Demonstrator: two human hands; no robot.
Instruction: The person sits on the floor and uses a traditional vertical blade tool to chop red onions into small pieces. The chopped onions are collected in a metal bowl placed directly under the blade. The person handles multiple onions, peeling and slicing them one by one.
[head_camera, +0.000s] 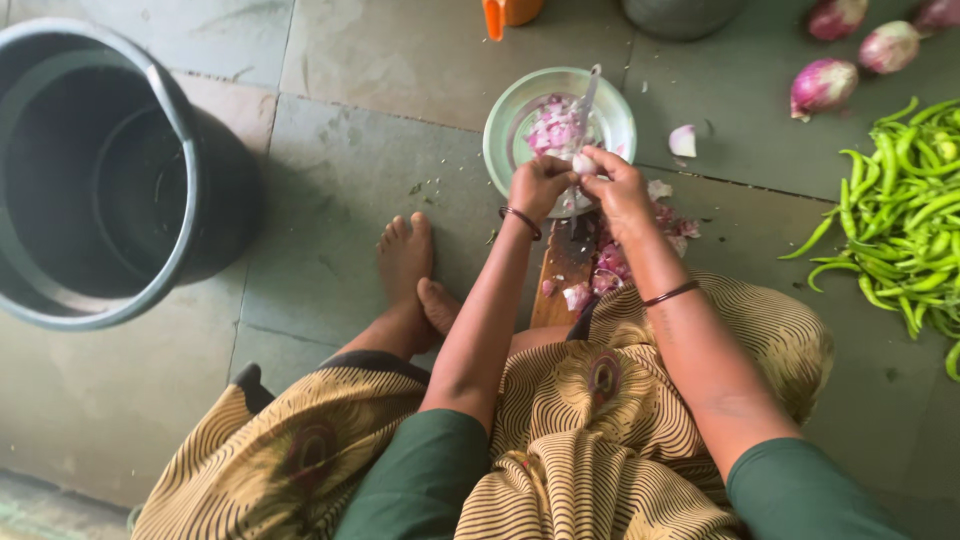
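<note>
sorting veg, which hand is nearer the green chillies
Right. The right hand is on the chillies' side; the left hand is beside it, farther away.

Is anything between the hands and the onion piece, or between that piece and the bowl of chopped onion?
Nothing visible. The left hand and right hand both pinch the small onion piece against an upright blade, right over the near rim of the bowl. Chopped onion already lies inside.

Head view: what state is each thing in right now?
Bowl: upright, holds chopped onion.
Onion piece: held by both hands against an upright blade.
Left hand: gripping.
Right hand: gripping.
Bucket: upright, looks empty.
Whole onions: unpeeled.
Green chillies: whole, heaped.
</note>
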